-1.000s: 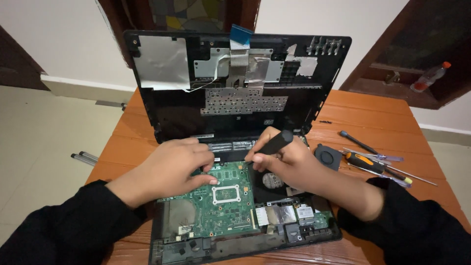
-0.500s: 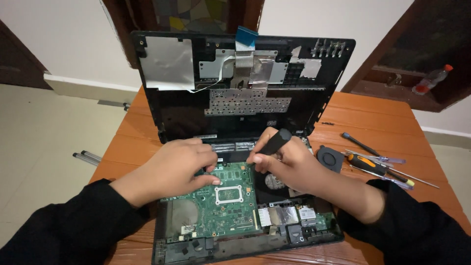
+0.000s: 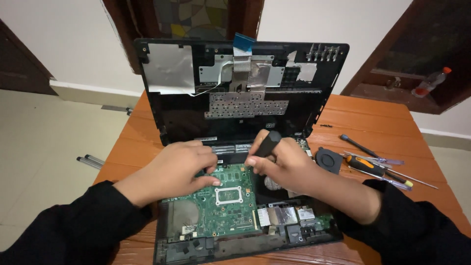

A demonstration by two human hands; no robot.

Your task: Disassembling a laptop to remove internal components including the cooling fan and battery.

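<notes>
An opened laptop base (image 3: 255,243) lies on the wooden table (image 3: 373,122), its green motherboard (image 3: 221,211) exposed. The lifted upper cover (image 3: 171,118) stands upright behind it, showing metal shielding and a blue-tipped ribbon cable (image 3: 243,44). My left hand (image 3: 179,167) rests on the board's upper left, fingertips pressing near the square processor socket (image 3: 229,195). My right hand (image 3: 287,164) grips a black screwdriver handle (image 3: 269,144), held upright over the board's top edge; its tip is hidden by my fingers.
A small black fan (image 3: 327,159) lies on the table right of the laptop. Beside it are several screwdrivers, one with an orange and black handle (image 3: 365,164). A bottle with a red cap (image 3: 431,81) stands on a dark shelf at the far right. Tiled floor lies to the left.
Both hands stay in nearly the same spot on the board. The view has shifted slightly; my left fingers have moved a little toward the socket.
</notes>
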